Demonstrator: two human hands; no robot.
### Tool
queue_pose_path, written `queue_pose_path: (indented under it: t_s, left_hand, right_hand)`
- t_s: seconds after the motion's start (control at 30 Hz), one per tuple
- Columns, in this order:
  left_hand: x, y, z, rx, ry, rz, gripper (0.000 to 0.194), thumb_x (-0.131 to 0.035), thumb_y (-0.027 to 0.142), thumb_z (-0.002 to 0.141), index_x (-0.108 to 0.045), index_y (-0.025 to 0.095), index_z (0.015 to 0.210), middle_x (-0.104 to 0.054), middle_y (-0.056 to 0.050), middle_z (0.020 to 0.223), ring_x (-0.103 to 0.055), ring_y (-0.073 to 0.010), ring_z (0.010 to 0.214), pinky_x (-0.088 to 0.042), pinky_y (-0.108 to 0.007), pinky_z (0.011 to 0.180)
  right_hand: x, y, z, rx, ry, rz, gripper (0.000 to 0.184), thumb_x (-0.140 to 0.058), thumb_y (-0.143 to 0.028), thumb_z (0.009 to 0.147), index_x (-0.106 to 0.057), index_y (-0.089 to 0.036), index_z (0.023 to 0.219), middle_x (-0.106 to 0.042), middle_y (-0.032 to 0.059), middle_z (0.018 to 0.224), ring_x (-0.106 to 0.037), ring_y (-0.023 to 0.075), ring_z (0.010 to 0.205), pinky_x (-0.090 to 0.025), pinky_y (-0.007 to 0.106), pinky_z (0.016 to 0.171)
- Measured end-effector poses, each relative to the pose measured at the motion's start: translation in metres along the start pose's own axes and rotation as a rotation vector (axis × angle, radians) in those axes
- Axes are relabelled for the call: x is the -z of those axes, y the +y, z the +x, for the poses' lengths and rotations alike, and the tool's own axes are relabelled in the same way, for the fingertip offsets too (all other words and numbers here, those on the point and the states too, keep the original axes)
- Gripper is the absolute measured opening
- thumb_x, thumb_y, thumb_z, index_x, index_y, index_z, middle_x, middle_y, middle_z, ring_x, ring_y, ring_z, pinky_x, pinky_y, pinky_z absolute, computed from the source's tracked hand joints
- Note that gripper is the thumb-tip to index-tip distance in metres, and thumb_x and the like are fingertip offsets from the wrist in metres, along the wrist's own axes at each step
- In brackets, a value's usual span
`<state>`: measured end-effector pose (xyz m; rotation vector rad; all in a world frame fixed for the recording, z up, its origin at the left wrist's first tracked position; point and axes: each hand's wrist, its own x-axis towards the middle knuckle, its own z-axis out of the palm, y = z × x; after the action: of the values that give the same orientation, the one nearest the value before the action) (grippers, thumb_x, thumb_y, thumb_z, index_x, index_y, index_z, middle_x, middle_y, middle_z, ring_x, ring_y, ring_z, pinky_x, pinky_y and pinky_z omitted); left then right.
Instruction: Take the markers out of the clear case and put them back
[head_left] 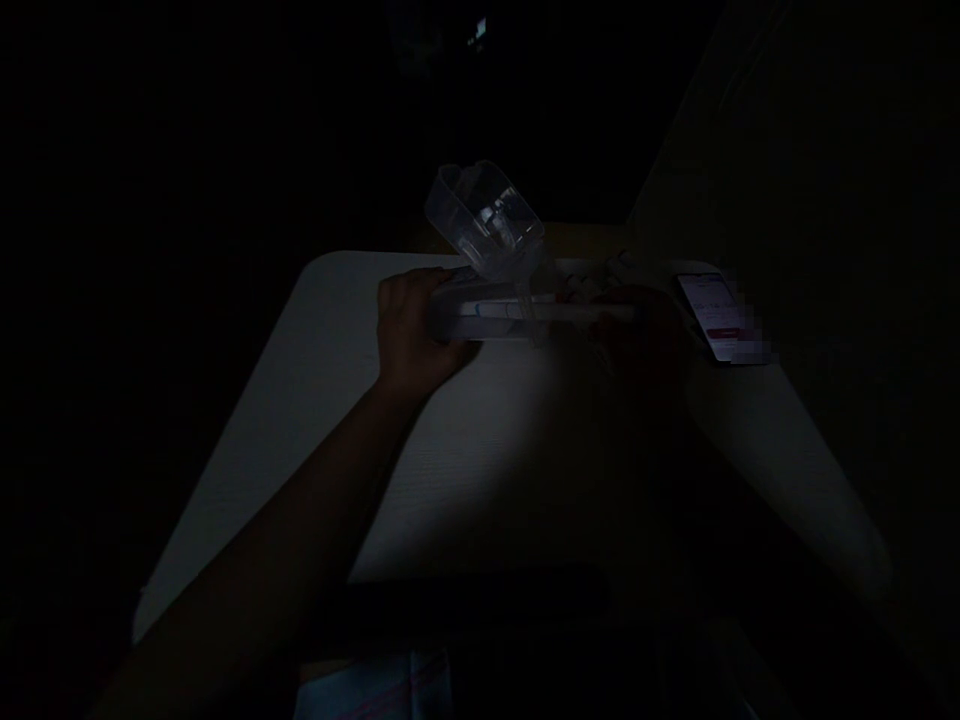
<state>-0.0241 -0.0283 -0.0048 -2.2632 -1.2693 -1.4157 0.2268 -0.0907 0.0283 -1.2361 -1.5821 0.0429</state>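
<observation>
A long white plastic box is held level above the counter at about 12 o'clock from the centre of the frame, though its exact kind is hard to tell in the dim light. A clear plastic scoop is tilted up from the box's far edge, with its open end turned toward 11 o'clock. Whether it is fixed to the box or only leaning against it cannot be told.

The left hand is closed around the box's left end, its grip nearly shut, with the fingers curled over the top. The right hand is sunk in shadow at the box's right end. How far its grip is open, and whether anything is held, cannot be told.

With a hold like this, the box is best kept level and evenly supported at both ends, so that the tilted scoop is not knocked.

Pale cords are seen just beyond the box at 1 o'clock. A phone with a lit screen lies on the counter at 2 o'clock, near the right hand. A striped cloth is seen at 6 o'clock, beyond the counter's near edge.
</observation>
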Motion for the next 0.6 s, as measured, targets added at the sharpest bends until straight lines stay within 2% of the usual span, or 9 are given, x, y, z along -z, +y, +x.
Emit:
queue_pose_path:
  t_s: [0.23,0.37,0.6]
  left_hand:
    - [0.0,-0.001,0.001,-0.036,0.014,0.043,0.069,-0.072,0.05,0.057,-0.051,0.02,0.115,-0.062,-0.009,0.113,-0.056,-0.0297,0.103,-0.042,-0.047,0.09]
    - [0.0,0.0,0.001,0.01,-0.023,0.011,0.067,-0.07,0.053,0.061,-0.049,0.021,0.116,-0.06,-0.01,0.114,-0.054,-0.0308,0.107,-0.04,-0.048,0.093]
    - [-0.001,-0.001,0.001,-0.011,0.0,0.017,0.065,-0.072,0.049,0.06,-0.05,0.022,0.115,-0.061,-0.009,0.112,-0.055,-0.0305,0.105,-0.04,-0.047,0.092]
  right_hand:
    - [0.001,-0.002,0.0,0.02,0.012,-0.124,0.028,-0.052,-0.046,0.087,-0.061,-0.024,0.101,-0.066,0.0057,0.101,-0.064,0.0206,0.093,-0.054,0.036,0.078]
    - [-0.001,0.0,-0.001,0.062,0.021,-0.113,0.026,-0.05,-0.043,0.088,-0.061,-0.023,0.1,-0.068,0.0062,0.101,-0.064,0.0205,0.094,-0.054,0.037,0.079]
    - [-0.007,0.012,-0.002,0.066,-0.092,-0.154,0.027,-0.048,-0.037,0.087,-0.06,-0.027,0.11,-0.067,0.0063,0.112,-0.062,0.0223,0.104,-0.053,0.039,0.088]
